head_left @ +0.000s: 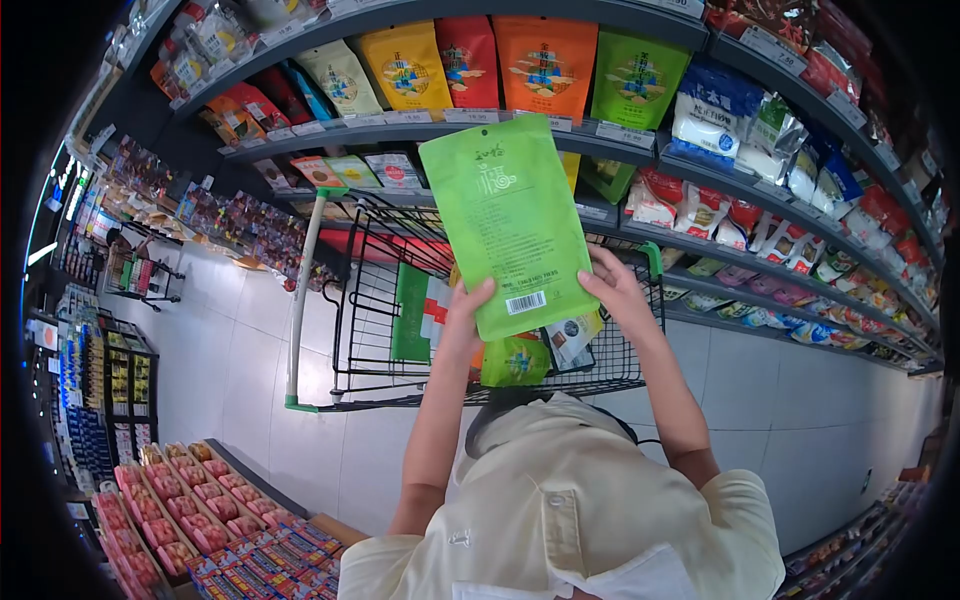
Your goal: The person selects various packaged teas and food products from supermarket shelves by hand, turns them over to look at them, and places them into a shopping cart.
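Note:
A green pouch (510, 220) with printed text and a barcode near its bottom edge is held up in front of me, its printed back towards the camera. My left hand (465, 308) grips its lower left edge with the thumb on top. At the lower right edge, my right hand (617, 288) pinches it the same way. Below the pouch stands a black wire shopping cart (385, 375) with a green-and-white handle. Another green pouch (518, 360), a dark-and-white package (575, 340) and a flat green item (410, 312) lie in the cart.
Shelves ahead carry upright pouches in yellow (407, 68), red (468, 62), orange (547, 70) and green (640, 85). Bagged goods (712, 115) fill the right shelves. Pink packs (180, 500) sit lower left. A person with another cart (140, 275) is far left on the tiled floor.

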`<state>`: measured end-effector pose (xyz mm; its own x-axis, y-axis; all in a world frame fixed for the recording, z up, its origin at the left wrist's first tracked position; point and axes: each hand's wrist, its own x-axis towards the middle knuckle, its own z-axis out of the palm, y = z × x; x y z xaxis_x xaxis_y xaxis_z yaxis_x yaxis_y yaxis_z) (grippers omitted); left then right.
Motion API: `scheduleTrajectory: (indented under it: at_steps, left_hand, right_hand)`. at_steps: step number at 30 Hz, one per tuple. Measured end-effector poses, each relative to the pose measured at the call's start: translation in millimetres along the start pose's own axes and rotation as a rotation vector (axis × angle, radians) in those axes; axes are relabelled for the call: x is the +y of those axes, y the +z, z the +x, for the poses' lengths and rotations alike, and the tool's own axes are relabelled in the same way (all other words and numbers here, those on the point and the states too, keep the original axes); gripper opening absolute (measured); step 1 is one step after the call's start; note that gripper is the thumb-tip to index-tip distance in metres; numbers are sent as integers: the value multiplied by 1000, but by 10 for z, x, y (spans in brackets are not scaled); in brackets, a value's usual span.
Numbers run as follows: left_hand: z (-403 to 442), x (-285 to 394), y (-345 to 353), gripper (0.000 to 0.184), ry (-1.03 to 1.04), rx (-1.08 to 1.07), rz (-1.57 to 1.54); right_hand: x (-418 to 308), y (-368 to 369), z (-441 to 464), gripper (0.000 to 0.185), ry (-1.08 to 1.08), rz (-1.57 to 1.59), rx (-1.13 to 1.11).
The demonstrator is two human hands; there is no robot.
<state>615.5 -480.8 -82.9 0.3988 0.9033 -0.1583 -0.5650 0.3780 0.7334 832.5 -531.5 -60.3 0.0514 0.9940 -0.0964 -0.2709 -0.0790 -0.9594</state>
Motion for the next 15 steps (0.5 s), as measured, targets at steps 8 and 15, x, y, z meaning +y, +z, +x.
scheduleTrajectory:
  at_steps: [8,15]
  left_hand:
    - [20,11,73,38,17,31,128]
    - [28,8,80,40,29,15,158]
  right_hand:
    - [2,7,-22,42,-2,39,18]
    - [13,1,-18,37,0,39,50]
